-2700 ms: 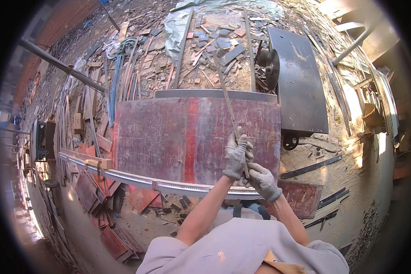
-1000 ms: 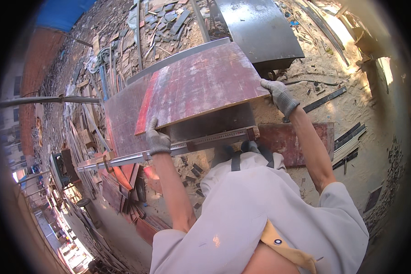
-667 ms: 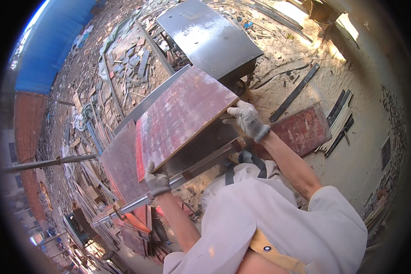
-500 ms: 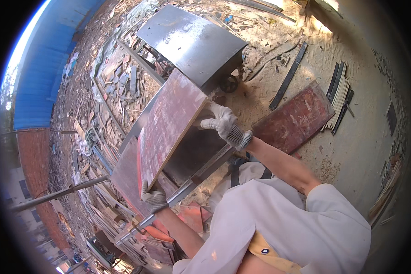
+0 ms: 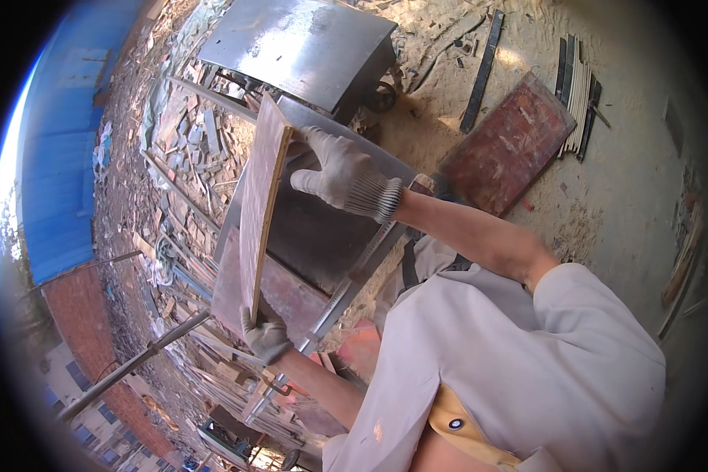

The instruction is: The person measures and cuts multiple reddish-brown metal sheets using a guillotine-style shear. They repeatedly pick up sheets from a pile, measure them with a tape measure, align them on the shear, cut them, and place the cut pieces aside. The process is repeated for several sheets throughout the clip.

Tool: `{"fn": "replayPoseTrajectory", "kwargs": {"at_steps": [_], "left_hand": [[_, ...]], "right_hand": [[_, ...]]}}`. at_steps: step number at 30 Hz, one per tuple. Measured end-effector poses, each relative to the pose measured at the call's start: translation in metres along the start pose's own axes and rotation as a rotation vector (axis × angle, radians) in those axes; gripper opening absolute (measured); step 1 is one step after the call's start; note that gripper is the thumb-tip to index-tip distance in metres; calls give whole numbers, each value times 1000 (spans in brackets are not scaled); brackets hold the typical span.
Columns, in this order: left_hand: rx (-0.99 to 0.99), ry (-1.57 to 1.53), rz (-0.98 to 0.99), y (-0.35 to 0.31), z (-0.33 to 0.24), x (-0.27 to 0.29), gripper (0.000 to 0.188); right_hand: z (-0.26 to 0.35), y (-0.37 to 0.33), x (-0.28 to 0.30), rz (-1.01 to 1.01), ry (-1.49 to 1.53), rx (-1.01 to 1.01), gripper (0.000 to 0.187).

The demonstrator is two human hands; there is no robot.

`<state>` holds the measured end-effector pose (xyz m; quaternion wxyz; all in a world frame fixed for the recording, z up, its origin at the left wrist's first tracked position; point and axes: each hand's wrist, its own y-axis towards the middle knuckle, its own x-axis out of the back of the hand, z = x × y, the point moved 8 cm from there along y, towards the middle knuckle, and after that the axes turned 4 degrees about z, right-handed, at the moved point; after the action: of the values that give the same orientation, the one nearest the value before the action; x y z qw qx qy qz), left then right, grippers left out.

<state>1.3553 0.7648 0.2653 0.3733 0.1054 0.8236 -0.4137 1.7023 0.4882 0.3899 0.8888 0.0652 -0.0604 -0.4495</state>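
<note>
A reddish-brown plywood board (image 5: 264, 181) stands tilted nearly on edge above a metal work table, its pale layered edge facing me. My left hand (image 5: 266, 338), in a grey-white knitted glove, grips its near lower end. At the far upper end my gloved right hand (image 5: 342, 175) has its outstretched fingers against the corner, thumb apart from the board; some fingertips are hidden. Under it are the table's dark metal top (image 5: 315, 236) and another reddish board (image 5: 295, 285). A metal rail (image 5: 342, 303) with scale markings runs along the table's right side.
A shiny metal-topped cabinet (image 5: 299, 47) with a wheel stands beyond the table. To the right, a red-brown board (image 5: 511, 145) lies on the sandy ground near thin strips (image 5: 578, 98) and a long dark bar (image 5: 482, 71). Wood scraps (image 5: 200, 138) litter the left; a metal pole (image 5: 134, 366) juts in.
The plywood board has tipped up more steeply, showing its edge, and its far end has swung left. My right hand has moved left with that end; my left hand still grips the near end.
</note>
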Motion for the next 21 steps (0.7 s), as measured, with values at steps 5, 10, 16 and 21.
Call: {"fn": "replayPoseTrajectory", "kwargs": {"at_steps": [5,10,16,21], "left_hand": [[-302,233,-88,-21,42,-39,26],[-429,602,-155,-84,86,-130,22],[-440,720,781,-51,218,-273,72],[-135,1574,4,131,311,-195,94]], "right_hand": [[-18,-17,-13,113,-1280,196,86],[-80,-10,4,255,-1029,147,59],[-97,18,70,-123,-847,-163,38],[-86,88,145,-541,-622,81,51]]}}
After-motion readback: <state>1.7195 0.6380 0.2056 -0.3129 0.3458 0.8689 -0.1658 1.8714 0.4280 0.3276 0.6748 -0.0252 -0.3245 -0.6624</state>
